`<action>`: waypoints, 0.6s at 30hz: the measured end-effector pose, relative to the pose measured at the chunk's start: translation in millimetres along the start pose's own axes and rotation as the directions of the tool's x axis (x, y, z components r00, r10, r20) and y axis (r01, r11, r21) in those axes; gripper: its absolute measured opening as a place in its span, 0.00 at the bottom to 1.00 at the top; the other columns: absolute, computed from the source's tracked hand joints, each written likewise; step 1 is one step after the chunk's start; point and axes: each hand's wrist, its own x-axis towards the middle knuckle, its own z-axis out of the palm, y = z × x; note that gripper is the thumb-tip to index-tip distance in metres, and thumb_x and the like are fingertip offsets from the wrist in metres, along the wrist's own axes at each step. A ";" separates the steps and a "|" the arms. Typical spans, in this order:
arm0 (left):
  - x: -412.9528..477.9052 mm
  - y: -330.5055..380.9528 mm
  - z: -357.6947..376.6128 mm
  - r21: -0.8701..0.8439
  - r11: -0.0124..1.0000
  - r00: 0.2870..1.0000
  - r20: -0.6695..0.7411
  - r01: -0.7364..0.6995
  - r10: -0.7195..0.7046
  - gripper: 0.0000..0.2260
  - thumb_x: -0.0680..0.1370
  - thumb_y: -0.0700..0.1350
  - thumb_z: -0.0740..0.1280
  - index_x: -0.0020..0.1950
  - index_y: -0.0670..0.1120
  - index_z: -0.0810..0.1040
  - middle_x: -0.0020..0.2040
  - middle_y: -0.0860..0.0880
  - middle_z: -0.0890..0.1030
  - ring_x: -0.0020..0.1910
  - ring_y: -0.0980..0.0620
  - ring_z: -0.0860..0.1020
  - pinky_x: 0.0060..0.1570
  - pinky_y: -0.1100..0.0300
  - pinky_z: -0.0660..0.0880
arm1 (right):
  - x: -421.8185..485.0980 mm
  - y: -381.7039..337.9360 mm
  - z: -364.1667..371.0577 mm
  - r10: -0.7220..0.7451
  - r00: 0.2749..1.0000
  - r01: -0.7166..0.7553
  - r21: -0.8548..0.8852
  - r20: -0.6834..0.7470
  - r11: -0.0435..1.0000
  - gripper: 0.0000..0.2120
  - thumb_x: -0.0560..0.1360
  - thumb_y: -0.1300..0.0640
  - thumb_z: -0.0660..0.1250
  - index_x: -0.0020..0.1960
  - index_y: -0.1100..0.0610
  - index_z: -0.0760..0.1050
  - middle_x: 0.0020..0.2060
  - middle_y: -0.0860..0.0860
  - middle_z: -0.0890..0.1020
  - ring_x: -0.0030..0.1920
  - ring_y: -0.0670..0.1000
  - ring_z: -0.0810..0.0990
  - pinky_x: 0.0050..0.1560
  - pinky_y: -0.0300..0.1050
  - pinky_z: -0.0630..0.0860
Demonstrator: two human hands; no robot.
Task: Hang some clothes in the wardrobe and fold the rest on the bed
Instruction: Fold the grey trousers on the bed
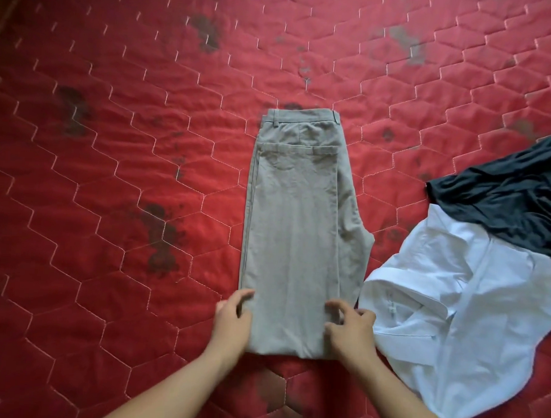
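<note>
A big red bed point(111, 176) fills almost the whole view. Its cover is puffy and sewn with thin pale thread into six-sided shapes, like a honeycomb. The red cloth is crinkly. Dark spots point(162, 235) mark it in many places: some to the left of the middle, some far up at the top, and some close to the person at the bottom. In the far left corner the view goes dark, and it is too dim to tell what is there.

Grey pants point(292, 225) lie flat in the middle of the bed. They are folded the long way, one leg on top of the other. The waist points away from the person and the leg ends are close to them.

The left hand point(233, 317) holds the left edge of the pants near the leg ends, with the thumb on top of the cloth. The right hand point(352, 327) is at the right edge, its fingers bent and pinching the cloth.

Just to the right of the pants, a white shirt point(453, 311) lies in a rumpled heap on the bed. A dark cloth point(505, 200) lies across the far part of the shirt and runs off the right side.
</note>
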 end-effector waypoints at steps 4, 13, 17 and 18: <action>22.1 25.7 -25.4 -0.231 0.937 0.952 0.218 0.263 -0.214 0.22 0.79 0.32 0.51 0.58 0.47 0.81 0.43 0.48 0.84 0.37 0.51 0.80 0.36 0.61 0.75 | 13.4 -24.7 -37.3 0.117 0.935 -0.216 0.277 0.335 0.936 0.21 0.69 0.73 0.58 0.54 0.60 0.83 0.32 0.58 0.79 0.23 0.53 0.71 0.26 0.40 0.64; 67.6 62.8 -81.7 0.144 0.928 0.890 0.365 -0.344 0.273 0.10 0.73 0.33 0.75 0.51 0.46 0.85 0.51 0.47 0.81 0.50 0.52 0.79 0.53 0.60 0.74 | 43.7 -66.5 -98.1 -0.443 0.856 0.491 -0.156 0.266 0.857 0.17 0.71 0.71 0.68 0.48 0.51 0.83 0.38 0.47 0.83 0.41 0.48 0.80 0.42 0.47 0.75; 94.8 86.7 -80.3 0.020 0.941 0.902 0.292 -0.339 0.319 0.11 0.76 0.35 0.72 0.47 0.52 0.82 0.45 0.58 0.83 0.47 0.58 0.78 0.47 0.69 0.73 | 66.8 -87.0 -105.1 -0.474 0.877 0.480 -0.122 0.078 0.869 0.09 0.72 0.60 0.78 0.46 0.47 0.82 0.51 0.52 0.81 0.52 0.52 0.77 0.53 0.54 0.75; 105.3 96.9 -77.2 -0.108 0.951 0.914 0.265 -0.290 0.309 0.07 0.78 0.37 0.71 0.48 0.49 0.83 0.45 0.56 0.84 0.47 0.57 0.78 0.49 0.64 0.74 | 75.9 -97.7 -108.2 -0.457 0.888 0.456 0.043 0.053 0.889 0.06 0.74 0.58 0.76 0.46 0.49 0.82 0.49 0.50 0.83 0.50 0.48 0.79 0.52 0.53 0.76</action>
